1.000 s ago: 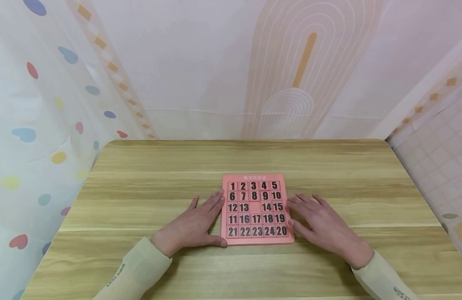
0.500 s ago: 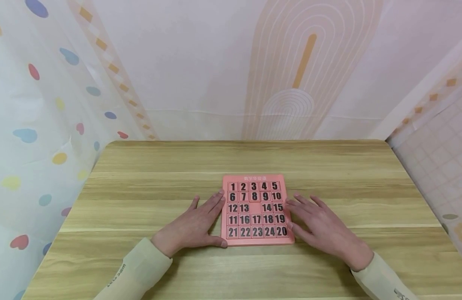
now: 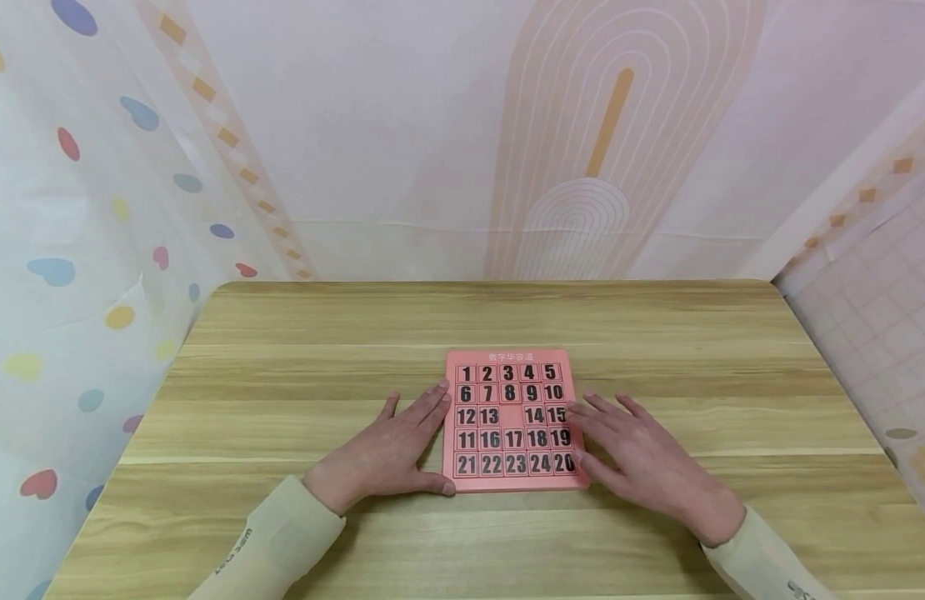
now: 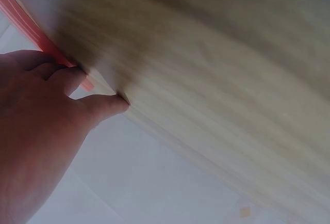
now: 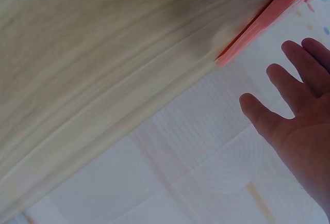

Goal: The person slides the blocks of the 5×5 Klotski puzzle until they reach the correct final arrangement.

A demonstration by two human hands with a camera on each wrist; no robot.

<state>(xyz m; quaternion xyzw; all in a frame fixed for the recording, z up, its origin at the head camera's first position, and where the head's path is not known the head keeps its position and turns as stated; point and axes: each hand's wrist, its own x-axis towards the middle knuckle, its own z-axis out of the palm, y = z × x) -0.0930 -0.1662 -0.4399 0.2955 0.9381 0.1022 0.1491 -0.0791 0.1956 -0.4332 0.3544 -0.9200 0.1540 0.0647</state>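
A pink number board [image 3: 511,483] lies flat on the wooden table, its numbered tiles in five rows; the gap is in the middle row between 13 and 14. Along the board's left edge rests the left hand [image 3: 387,454], fingers extended, thumb at the lower left corner. The right hand [image 3: 646,458] is over the right edge with its fingers spread, fingertips beside tiles 15 and 20. In the right wrist view the right hand [image 5: 304,105] appears raised off the board [image 5: 258,22]. The left wrist view shows the left hand [image 4: 56,100] against the board's edge [image 4: 36,33].
The wooden table [image 3: 320,333] reaches back to a wall covering [image 3: 395,125] with arch patterns. On the left hangs a sheet [image 3: 80,208] with coloured spots, and on the right is a grid-patterned covering [image 3: 882,317].
The right hand has shifted slightly left, its fingertips now reaching a little over the board's right tiles. The left hand and the tiles have stayed in place.
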